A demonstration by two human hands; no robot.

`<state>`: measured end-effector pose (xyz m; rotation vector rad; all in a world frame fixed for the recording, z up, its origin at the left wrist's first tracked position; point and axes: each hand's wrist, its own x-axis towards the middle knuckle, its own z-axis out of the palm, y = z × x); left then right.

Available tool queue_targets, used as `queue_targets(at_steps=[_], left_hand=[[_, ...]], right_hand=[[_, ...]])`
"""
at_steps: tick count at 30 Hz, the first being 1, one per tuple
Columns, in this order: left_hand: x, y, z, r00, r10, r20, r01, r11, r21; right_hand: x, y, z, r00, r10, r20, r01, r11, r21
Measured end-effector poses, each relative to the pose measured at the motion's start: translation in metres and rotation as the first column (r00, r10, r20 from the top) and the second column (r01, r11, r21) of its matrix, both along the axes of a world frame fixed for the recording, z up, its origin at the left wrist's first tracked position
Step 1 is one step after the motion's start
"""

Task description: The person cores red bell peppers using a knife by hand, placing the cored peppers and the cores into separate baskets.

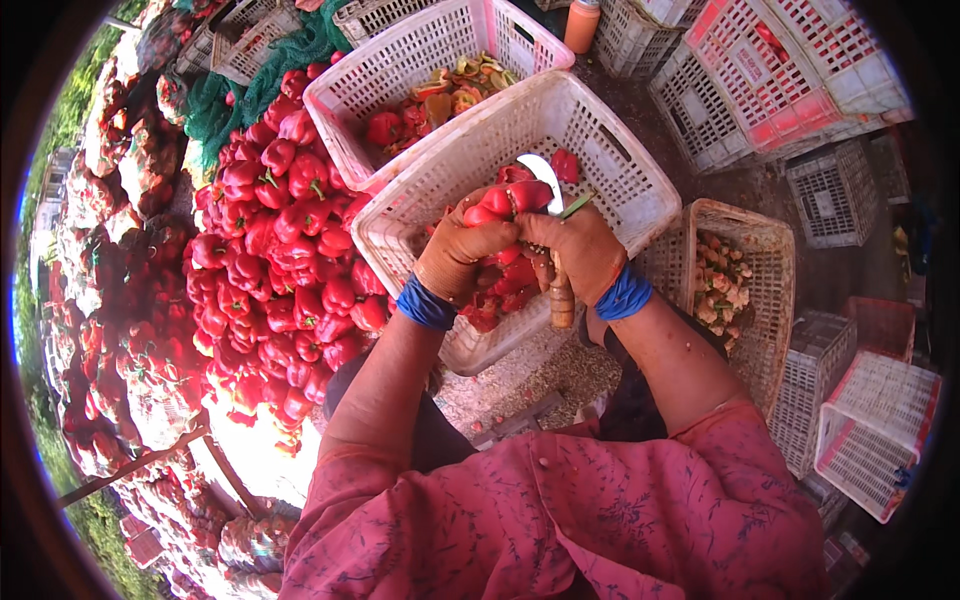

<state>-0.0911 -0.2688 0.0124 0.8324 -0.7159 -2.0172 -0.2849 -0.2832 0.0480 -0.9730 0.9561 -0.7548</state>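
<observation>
Both my hands wear stained gloves with blue bands at the wrists, and they meet above a white plastic crate [630, 166]. My left hand [461, 251] is closed around a red bell pepper [501, 201]. In my right hand [577, 244] is a knife with a wooden handle [562, 300] and a curved blade [541, 171]. The fingers of that hand also touch the pepper, where a green stem [576, 205] sticks out to the side. Below my hands, red pepper pieces [510, 289] lie in the crate, partly hidden by the gloves.
A large heap of red bell peppers [285, 255] lies to the left. Behind the near crate, a second crate [427, 56] holds pepper scraps [457, 94]. Pepper cores [720, 281] fill part of a dirty crate [772, 300] at right. Stacked crates [780, 75] stand back right.
</observation>
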Motion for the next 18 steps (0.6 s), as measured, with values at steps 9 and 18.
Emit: queue_targets(at_steps=[9,18], left_hand=[[-0.014,0.012,0.003,0.823,0.198,0.532,-0.054,0.961,-0.273],[-0.032,0.017,-0.007,0.379,0.451,0.808,0.008,0.871,-0.491]], right_hand=[[-0.012,-0.009,-0.006,0.982,0.078,-0.171,-0.075,0.997,0.025],[0.006,-0.008,-0.035,0.940,-0.060,-0.335,0.043,0.997,-0.059]])
